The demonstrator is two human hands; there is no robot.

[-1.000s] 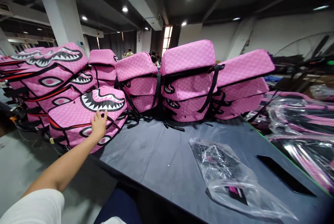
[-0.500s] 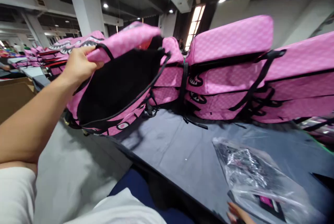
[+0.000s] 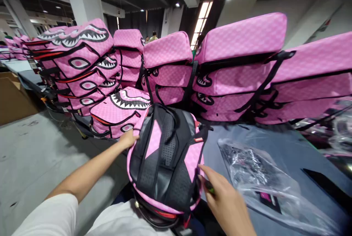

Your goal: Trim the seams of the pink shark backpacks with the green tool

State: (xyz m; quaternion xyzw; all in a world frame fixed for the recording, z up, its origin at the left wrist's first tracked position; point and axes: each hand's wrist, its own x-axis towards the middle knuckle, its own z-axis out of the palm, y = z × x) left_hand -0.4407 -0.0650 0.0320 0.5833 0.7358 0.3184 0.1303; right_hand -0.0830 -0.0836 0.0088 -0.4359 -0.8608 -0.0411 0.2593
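Note:
A pink and black backpack [image 3: 167,155] is in front of my body, its black padded back panel and shoulder straps facing up. At its left edge, my left hand [image 3: 128,139] is closed on the side. My right hand [image 3: 222,192] grips the right edge near a strap, and a small dark thing with a bit of green [image 3: 210,187] shows in its palm, too hidden to name. Just beyond the left hand, another pink backpack [image 3: 122,109] with a shark-mouth print lies on the table.
Stacks of pink backpacks [image 3: 239,71] line the far side of the grey table [image 3: 217,148]. More shark-print backpacks [image 3: 82,63] are piled at left. A clear plastic bag [image 3: 255,170] with small items and a flat black piece [image 3: 324,184] lie right. A cardboard box [image 3: 16,96] stands far left.
The open pink backpack my left hand held up is gone from there. A backpack with its straps up is now before me in both hands. My right hand has come up from the table edge.

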